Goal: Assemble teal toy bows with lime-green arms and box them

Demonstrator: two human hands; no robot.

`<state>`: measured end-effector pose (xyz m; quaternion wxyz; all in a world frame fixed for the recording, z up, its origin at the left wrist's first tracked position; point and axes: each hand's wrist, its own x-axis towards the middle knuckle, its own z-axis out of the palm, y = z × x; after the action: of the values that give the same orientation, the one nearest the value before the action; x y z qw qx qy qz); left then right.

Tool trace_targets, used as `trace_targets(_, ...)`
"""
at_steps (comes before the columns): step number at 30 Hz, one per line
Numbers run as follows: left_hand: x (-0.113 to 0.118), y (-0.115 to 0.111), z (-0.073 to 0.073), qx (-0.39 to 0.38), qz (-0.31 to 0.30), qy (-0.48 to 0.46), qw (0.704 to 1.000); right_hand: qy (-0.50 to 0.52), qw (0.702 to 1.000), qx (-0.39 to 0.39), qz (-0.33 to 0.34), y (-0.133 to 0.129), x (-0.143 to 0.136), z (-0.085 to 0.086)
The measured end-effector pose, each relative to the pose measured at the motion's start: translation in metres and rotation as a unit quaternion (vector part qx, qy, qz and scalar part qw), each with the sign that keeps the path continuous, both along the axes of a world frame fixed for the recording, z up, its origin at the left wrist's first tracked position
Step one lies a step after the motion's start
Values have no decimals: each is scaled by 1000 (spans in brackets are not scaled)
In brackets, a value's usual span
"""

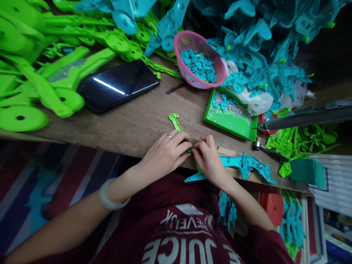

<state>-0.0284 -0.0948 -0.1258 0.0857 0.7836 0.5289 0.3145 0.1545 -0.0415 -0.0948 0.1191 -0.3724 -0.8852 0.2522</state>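
My left hand point(169, 151), with a ring and a pale bangle, has its fingers closed on a slim green plastic part point(176, 121). The part's hooked end sticks out beyond the fingers, over the bench. Close beside it, my right hand point(209, 158) pinches the same green part near its lower end; anything small between the fingertips is hidden. A blue plastic piece point(233, 161), long and curved, lies at the bench edge by my right wrist, partly covered by it.
A black phone point(121, 86) lies left of a pink basket point(199, 68) of small blue pieces. A green tray point(231, 113) holds metal bits and blue pieces. Right of it are a hammer point(271, 150) and a grey tool point(305, 119). Green parts point(24, 73) and blue parts point(255, 62) are heaped behind.
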Motion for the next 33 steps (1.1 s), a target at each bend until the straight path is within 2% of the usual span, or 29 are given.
trace_targets(3,-9,10,1,-11,-39,-19,999,8,1000,-6,-6,1,-1,1)
trace_targets(9,-22,31,-3,-63,-122,-41,990,-20,999,8,23,1,2,3)
trace_targets(14,-23,36,-3,-58,-136,-26,989,-47,995,65,61,-8,11,1)
trace_targets(16,-24,35,-2,-56,-150,-27,987,-53,994,74,54,-10,12,1)
trace_targets(20,-27,34,0,-64,-159,-30,985,-48,998,40,6,-7,8,4)
trace_targets(27,-27,33,-5,-37,-157,-36,986,-47,999,4,-4,-1,3,5)
trace_targets(33,-27,36,-7,-35,-158,-43,986,-55,998,14,-8,-1,2,2)
